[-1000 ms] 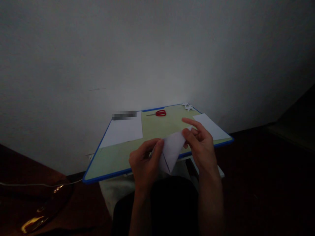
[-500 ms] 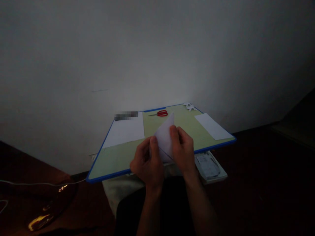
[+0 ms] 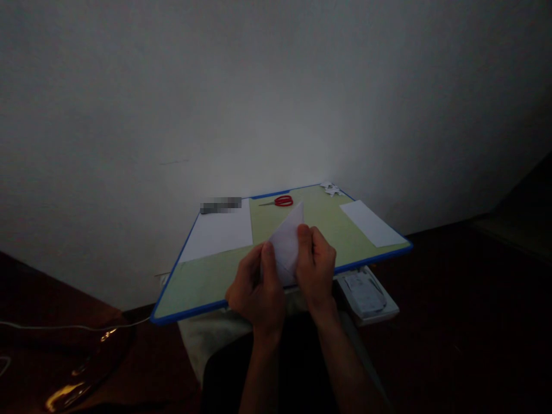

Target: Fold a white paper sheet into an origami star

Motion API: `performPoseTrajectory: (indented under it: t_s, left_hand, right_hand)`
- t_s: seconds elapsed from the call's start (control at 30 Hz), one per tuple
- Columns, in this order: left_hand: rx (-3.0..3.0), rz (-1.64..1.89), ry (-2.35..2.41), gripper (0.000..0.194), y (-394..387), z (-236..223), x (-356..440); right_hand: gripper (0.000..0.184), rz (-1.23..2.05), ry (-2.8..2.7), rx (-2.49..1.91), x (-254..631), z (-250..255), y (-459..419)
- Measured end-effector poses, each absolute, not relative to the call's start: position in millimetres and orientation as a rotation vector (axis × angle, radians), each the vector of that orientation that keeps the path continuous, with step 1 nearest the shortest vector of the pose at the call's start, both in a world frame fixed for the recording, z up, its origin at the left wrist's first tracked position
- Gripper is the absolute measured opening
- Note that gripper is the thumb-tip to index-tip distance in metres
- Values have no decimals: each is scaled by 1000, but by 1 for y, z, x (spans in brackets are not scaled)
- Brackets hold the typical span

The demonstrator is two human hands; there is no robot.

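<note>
A folded sheet of white paper (image 3: 285, 247) is held up above the table's near edge, one pointed corner turned upward and away. My left hand (image 3: 257, 284) pinches its left side, thumb on top. On the right side, my right hand (image 3: 316, 264) grips the paper between thumb and curled fingers. The paper's lower part is partly covered by both hands. Beyond it, red-handled scissors (image 3: 283, 200) lie on the table, blades pointing left.
The green tabletop (image 3: 207, 282) has a blue rim. A large white sheet (image 3: 219, 233) lies at left with a blurred-out object (image 3: 221, 205) on it. At right lie a white paper strip (image 3: 373, 224) and small paper pieces (image 3: 331, 188). Below stands a white box (image 3: 366, 293).
The right hand has shifted slightly left, nearer the left hand. A dark line that showed across the lower paper is now hardly visible. Both hands keep hold of the paper.
</note>
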State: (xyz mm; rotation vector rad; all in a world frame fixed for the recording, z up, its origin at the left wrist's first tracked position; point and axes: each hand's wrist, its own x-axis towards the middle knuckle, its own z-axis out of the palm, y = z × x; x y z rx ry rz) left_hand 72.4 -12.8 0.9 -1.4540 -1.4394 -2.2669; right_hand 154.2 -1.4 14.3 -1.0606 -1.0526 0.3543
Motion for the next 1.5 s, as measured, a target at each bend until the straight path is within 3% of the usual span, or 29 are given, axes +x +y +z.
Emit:
performPoseTrajectory:
  t_s: [0.27, 0.43, 0.83, 1.2, 1.37, 1.5]
  left_hand:
    - [-1577, -2022, -1298, 9, -15, -2, 61]
    - [-1770, -1899, -1144, 8, -22, 2, 64]
    - [-1852, -2069, -1202, 8, -24, 6, 62]
    - [-1933, -2093, -1253, 9, -23, 9, 60]
    - [-1966, -2072, -1267, 12, -23, 8, 59]
    - [-2025, -2053, -1228, 10, -24, 8, 60]
  right_hand:
    - [62, 594, -916, -1020, 161, 17, -5]
    - [56, 416, -851, -1012, 165, 20, -3]
    - [58, 422, -694, -979, 161, 20, -7]
    - [43, 305, -659, -858, 189, 23, -8]
    - [58, 493, -757, -891, 185, 23, -13]
    - [53, 337, -864, -973, 178, 26, -17]
